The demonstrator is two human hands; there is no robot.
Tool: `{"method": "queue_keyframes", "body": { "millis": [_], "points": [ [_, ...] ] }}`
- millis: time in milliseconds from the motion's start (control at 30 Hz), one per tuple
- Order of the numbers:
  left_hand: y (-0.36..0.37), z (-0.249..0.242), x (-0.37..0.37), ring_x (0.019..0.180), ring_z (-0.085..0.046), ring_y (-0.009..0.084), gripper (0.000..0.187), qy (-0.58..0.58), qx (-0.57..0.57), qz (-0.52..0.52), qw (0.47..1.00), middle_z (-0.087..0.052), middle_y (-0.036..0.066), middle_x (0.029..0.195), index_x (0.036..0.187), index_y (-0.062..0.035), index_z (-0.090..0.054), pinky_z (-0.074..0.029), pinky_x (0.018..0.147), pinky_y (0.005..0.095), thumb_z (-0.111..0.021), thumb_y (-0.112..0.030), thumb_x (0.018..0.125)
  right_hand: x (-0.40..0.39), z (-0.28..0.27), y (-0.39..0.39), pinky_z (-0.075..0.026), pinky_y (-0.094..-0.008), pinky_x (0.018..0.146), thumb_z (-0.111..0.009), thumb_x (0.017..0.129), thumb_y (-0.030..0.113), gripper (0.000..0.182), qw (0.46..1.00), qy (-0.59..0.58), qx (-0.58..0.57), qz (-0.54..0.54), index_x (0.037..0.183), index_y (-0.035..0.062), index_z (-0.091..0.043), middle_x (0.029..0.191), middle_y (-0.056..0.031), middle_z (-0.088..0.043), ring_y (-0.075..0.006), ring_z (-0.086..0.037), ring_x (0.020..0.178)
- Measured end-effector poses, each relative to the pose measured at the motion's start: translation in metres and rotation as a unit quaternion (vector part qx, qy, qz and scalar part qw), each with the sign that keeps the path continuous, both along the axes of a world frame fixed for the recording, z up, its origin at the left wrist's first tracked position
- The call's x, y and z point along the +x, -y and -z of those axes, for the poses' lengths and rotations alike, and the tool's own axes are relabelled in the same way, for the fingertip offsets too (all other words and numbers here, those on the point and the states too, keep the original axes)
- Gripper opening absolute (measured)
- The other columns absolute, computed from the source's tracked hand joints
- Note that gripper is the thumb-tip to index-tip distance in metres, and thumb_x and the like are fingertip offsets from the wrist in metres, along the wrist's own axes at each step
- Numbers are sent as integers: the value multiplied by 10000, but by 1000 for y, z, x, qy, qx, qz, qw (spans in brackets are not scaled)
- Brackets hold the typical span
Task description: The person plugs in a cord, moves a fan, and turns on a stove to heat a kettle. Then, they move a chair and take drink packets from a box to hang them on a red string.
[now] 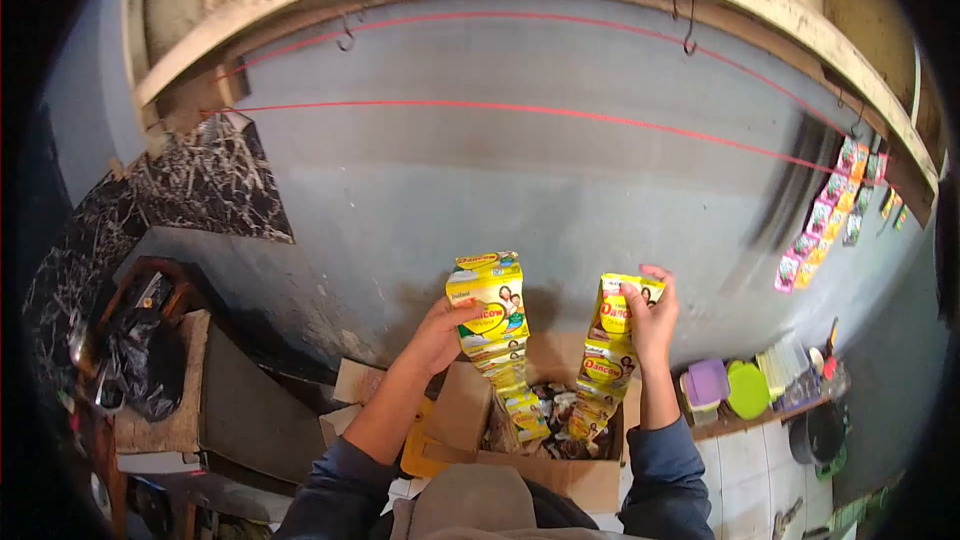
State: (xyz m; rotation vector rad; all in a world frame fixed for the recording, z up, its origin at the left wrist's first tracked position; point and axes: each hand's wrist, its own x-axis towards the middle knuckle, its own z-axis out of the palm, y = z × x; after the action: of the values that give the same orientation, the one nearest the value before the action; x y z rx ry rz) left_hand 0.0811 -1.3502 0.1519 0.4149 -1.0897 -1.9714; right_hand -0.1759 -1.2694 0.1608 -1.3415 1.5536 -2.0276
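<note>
My left hand point(437, 337) grips the top of a strip of yellow Dancow sachets point(500, 318), thumb across the front. Its lower sachets trail down into an open cardboard box point(582, 472). A second hanging length of Dancow sachets point(605, 365) is pinched at its upper end by my right hand point(655, 325), and its lower part also drops into the box. Whether the two lengths join inside is hidden. Other packets point(560, 410), dark and partly covered, lie in the box.
Red strings point(520, 108) stretch across the grey wall, with metal hooks point(690, 45) above. Colourful sachet strips point(825, 215) hang at right. Plastic containers point(747, 389) stand on a low shelf at right. A black plastic bag point(150, 365) rests on furniture at left.
</note>
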Motion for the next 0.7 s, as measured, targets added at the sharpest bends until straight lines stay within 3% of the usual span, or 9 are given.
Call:
{"method": "queue_keyframes", "body": {
  "millis": [67,100,200,267,367,400,533,600,700],
  "points": [
    [1,-16,3,939,-522,159,311,23,-78,-45,996,-557,73,1007,1052,-9,-486,-394,831,297,-562,-65,757,19,-46,0,-431,-212,572,-570,754,13,315,999,-25,-15,45,1036,18,-430,755,-42,-531,-83,-513,657],
    [0,-26,5,941,-520,152,301,61,-104,-60,991,-555,71,1016,1043,-12,-493,-380,842,288,-567,-66,756,22,-62,6,-431,-212,572,-570,754,13,315,998,-32,-31,41,1036,18,-430,755,-42,-531,-83,-513,657],
    [-3,-54,0,932,-523,147,292,36,-169,-78,982,-555,70,1015,1041,-8,-493,-376,847,288,-563,-80,767,33,-109,14,-445,-235,595,-589,745,35,364,984,-87,-156,-5,1058,57,-404,761,-75,-564,-100,-545,681],
    [-9,-79,-10,924,-523,139,335,28,-174,-86,981,-550,63,1021,1053,-5,-472,-390,836,292,-593,-80,750,46,-143,18,-447,-238,593,-581,751,42,340,967,-65,-214,-122,1049,54,-416,771,-72,-552,-111,-550,675],
    [-23,-106,-32,910,-523,129,429,61,-374,-123,917,-534,61,1029,1072,-3,-427,-418,804,292,-645,-51,705,67,-177,22,-445,-245,551,-582,759,72,347,957,-48,-188,-216,1053,49,-400,752,-56,-542,-111,-548,646],
    [-32,-114,-41,885,-528,126,387,56,-391,-102,913,-545,63,991,1047,5,-447,-422,791,283,-638,-65,718,75,-184,23,-435,-254,517,-588,761,100,357,960,-93,-192,-182,1052,52,-387,722,-62,-541,-114,-546,614],
    [-35,-105,-58,841,-531,115,282,98,-372,-266,884,-560,59,915,980,12,-491,-439,742,257,-616,-45,734,86,-193,36,-437,-277,514,-609,748,142,441,958,-120,-191,-178,1082,42,-338,705,-104,-548,-158,-561,595],
    [-36,-114,-53,826,-532,112,271,7,-374,-322,870,-561,57,894,987,12,-488,-444,725,245,-599,-19,742,86,-183,39,-442,-285,524,-620,739,157,488,950,-101,-222,-197,1102,35,-317,712,-120,-551,-179,-569,600],
    [-37,-128,-40,824,-543,118,258,-27,-349,-330,877,-569,71,912,995,13,-483,-451,724,251,-582,-15,757,81,-151,23,-457,-312,590,-657,705,207,598,945,-207,-147,-207,1134,12,-290,815,-162,-573,-247,-592,662]
  ]
}}
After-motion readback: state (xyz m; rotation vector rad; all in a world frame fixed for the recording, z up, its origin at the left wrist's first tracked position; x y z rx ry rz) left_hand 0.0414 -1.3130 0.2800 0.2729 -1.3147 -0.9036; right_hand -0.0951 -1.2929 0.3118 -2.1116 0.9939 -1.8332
